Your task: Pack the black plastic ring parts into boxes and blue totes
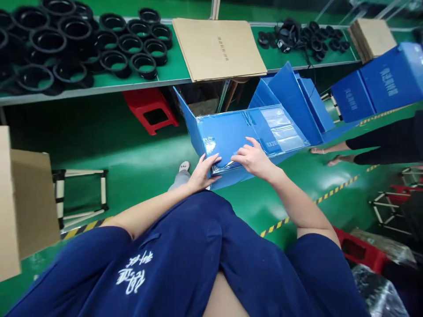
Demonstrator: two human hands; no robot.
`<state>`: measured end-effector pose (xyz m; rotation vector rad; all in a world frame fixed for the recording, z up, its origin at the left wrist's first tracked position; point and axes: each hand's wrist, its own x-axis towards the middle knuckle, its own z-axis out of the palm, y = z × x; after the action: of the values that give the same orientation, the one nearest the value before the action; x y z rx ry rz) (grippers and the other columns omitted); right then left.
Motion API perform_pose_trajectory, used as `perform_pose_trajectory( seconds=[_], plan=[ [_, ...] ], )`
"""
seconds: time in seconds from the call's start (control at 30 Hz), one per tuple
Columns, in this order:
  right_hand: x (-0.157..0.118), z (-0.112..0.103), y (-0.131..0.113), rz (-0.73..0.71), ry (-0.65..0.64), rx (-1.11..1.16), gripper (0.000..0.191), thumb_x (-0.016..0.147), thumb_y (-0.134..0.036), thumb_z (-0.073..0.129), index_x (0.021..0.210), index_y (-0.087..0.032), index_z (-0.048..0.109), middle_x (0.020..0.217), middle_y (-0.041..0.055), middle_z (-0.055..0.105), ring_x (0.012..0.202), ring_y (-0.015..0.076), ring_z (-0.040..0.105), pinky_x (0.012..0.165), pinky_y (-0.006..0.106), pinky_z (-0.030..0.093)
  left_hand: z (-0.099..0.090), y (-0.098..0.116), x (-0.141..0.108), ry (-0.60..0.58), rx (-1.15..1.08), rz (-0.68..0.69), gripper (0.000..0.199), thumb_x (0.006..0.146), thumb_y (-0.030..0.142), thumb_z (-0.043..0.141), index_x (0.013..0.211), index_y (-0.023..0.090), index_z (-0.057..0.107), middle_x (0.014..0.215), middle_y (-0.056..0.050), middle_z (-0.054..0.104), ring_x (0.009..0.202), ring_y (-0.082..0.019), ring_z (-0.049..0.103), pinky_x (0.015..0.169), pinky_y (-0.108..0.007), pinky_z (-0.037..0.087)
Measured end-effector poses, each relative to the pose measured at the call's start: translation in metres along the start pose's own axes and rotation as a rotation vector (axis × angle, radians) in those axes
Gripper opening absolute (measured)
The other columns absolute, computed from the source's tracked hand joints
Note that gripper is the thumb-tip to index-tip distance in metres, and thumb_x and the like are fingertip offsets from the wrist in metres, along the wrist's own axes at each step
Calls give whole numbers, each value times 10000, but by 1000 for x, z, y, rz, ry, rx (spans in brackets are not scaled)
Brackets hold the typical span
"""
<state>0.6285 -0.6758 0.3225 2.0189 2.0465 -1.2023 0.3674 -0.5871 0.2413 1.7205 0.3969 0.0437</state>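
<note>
A blue plastic box (228, 132) with raised flaps is in front of my body, its near side facing me. Clear tape (228, 165) glints along its near edge, and more shiny clear film covers its right part. My left hand (202, 173) grips the near left corner, fingers on top and thumb lower down. Over the near edge, my right hand (253, 159) is closed in a pinch at the end of the clear tape, its index finger raised. The fingertips partly hide what they pinch.
Black rings (117, 61) and a stack of flat cardboard (221, 50) lie on the green bench. More blue boxes (370, 88) stand at right, near a person's legs (370, 143). A red stool (150, 108) is under the bench; a cardboard box (33, 202) stands left.
</note>
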Motion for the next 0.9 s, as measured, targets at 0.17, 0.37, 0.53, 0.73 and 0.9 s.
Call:
perform_pose_trajectory(
  seconds=[0.17, 0.37, 0.53, 0.73, 0.9],
  plan=[
    [14, -15, -16, -69, -122, -101, 345, 993, -105, 467, 1059, -250, 773, 861, 42, 663, 843, 196, 508, 1125, 459, 208, -1, -2, -3, -55, 33, -24, 843, 936, 372, 689, 1622, 224, 221, 1424, -176, 625, 1402, -305, 529, 1242, -620, 235],
    [25, -37, -19, -171, -283, -156, 324, 1008, -121, 466, 915, -217, 762, 815, 38, 643, 836, 196, 511, 1092, 440, 195, -2, 0, -3, -96, 59, 14, 732, 958, 436, 647, 1585, 226, 333, 1431, -176, 623, 1376, -311, 553, 1240, -602, 235],
    [14, -47, 8, -189, -415, -216, 318, 991, -102, 481, 897, -207, 767, 809, 48, 647, 853, 204, 527, 1051, 425, 206, -1, 2, -4, -83, 70, 60, 723, 976, 421, 629, 1595, 228, 310, 1408, -169, 642, 1378, -306, 555, 1239, -595, 231],
    [-1, -46, 26, -172, -420, -188, 283, 994, -109, 503, 931, -189, 767, 831, 72, 670, 845, 210, 539, 984, 404, 236, -3, 0, -3, -111, 96, 25, 688, 976, 418, 620, 1577, 226, 345, 1413, -164, 641, 1369, -303, 566, 1235, -594, 246],
    [-17, -51, 57, -132, -431, -189, 263, 994, -116, 519, 927, -182, 764, 860, 80, 671, 865, 209, 536, 935, 378, 255, -8, -3, -4, -81, 146, 32, 669, 966, 442, 635, 1550, 230, 385, 1438, -173, 619, 1355, -310, 577, 1222, -581, 285]
  ],
)
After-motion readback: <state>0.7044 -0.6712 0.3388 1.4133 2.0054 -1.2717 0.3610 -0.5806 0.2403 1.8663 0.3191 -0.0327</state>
